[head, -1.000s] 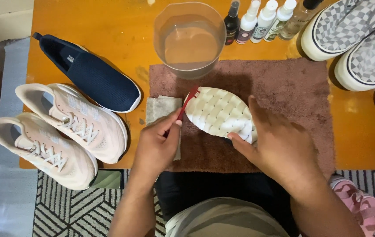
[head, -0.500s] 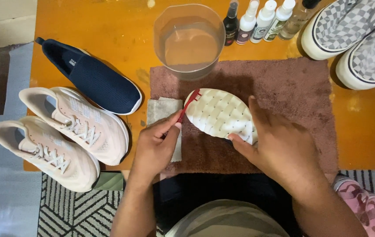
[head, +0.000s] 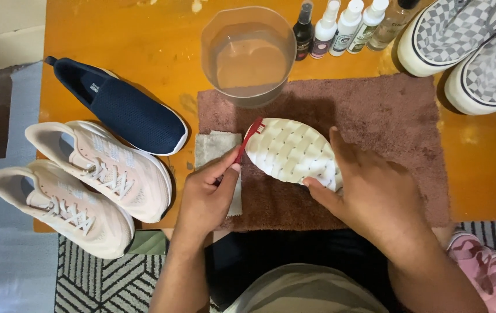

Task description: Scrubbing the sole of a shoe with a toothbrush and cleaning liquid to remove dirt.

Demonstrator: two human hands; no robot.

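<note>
The brown terry towel (head: 375,116) leaves bare pile beyond and to the right of the gripping hands. Just past the brush tip stands the clear plastic bowl of water (head: 248,55); the dark navy slip-on shoe (head: 123,110) lies well left of it. The left hand (head: 204,200) is pinched closed around the red-handled toothbrush (head: 246,142), whose bristles touch the toe edge of the upturned white woven-pattern shoe sole (head: 291,152). The right hand (head: 378,194) clasps that sole's heel end, fingers curled over it, pressing it on the towel.
</note>
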